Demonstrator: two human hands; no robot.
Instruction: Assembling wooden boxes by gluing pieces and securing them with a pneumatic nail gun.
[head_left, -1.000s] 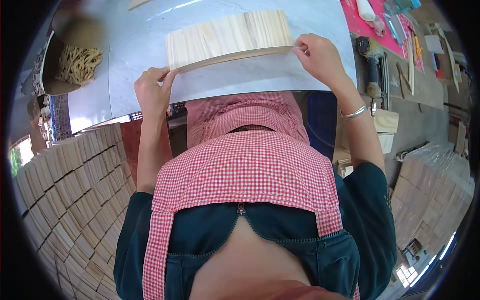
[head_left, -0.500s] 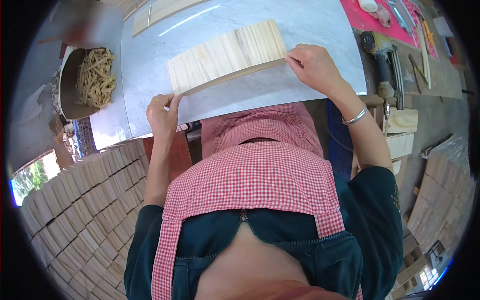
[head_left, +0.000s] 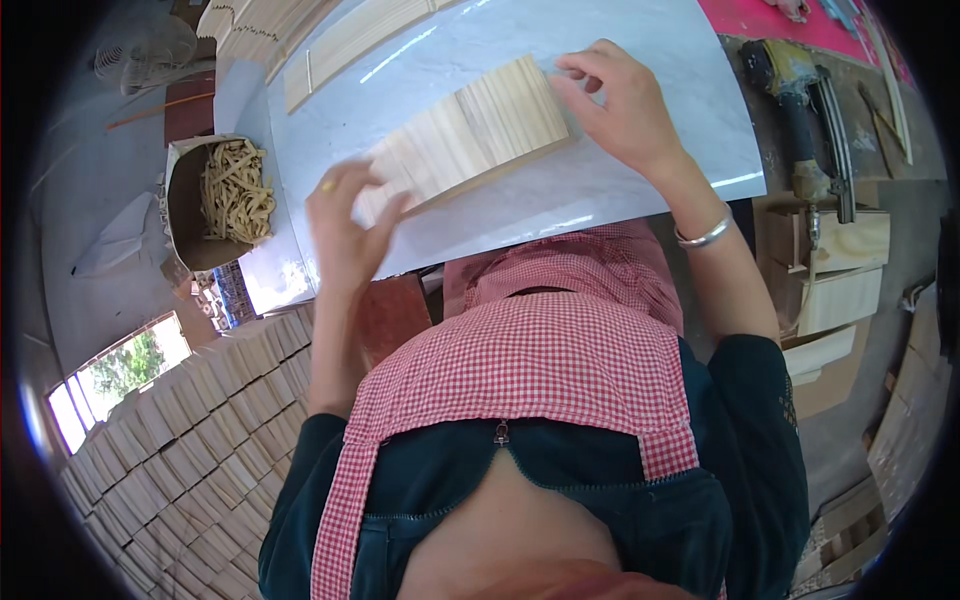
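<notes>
A pale striped wooden panel (head_left: pixel 470 130) lies at a slant on the grey-white tabletop (head_left: pixel 640 150) in front of me. My left hand (head_left: pixel 350 215) is at the panel's left end, smeared by motion, with its thumb and fingers apart. Whether it touches the wood I cannot tell. Beside the panel's far right corner is my right hand (head_left: pixel 625 105), thumb and forefinger apart and the other fingers curled, holding nothing that shows.
A longer pale board (head_left: pixel 360 45) lies farther back, near stacked wood pieces (head_left: pixel 250 40). At the left stands a box of wood strips (head_left: pixel 235 195). A nail gun (head_left: pixel 800 120) rests on the right-hand bench. Stacked wood (head_left: pixel 190 450) fills the lower left.
Both hands have come off the panel's near corners. The right has moved up toward the far corner, and the left has spread its fingers. The whole view has shifted slightly.
</notes>
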